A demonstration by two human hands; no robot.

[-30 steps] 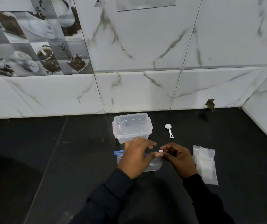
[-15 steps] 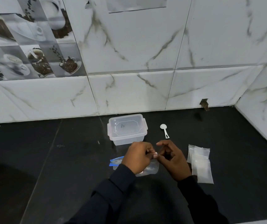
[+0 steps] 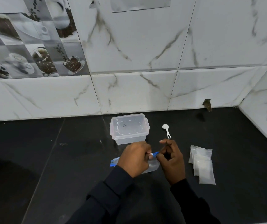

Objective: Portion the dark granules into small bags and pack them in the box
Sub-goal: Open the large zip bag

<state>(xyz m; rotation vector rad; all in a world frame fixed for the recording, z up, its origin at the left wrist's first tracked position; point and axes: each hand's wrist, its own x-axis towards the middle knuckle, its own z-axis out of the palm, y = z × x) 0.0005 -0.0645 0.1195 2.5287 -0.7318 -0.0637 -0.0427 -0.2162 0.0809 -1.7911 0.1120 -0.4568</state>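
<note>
Head view: the left hand [image 3: 136, 157] and the right hand [image 3: 172, 160] are now meeting over the zip bag [image 3: 153, 166]; a second ago the left fingers were lying spread on it. Both sets of fingers are now pinching the blue zip strip [image 3: 155, 153], which is showing between them. I judge the person is starting to open the bag; I cannot see any dark granules.

The bag is lying on the black bench [image 3: 65, 159] under the fingers. Its long axis is running left to right, and its zip edge is pointing away, toward the lidded box [image 3: 129, 128] just beyond the fingers. The white spoon [image 3: 166, 130] is lying beyond the right fingers. The small bags [image 3: 202, 164] are lying to their right, showing no dark filling.
</note>
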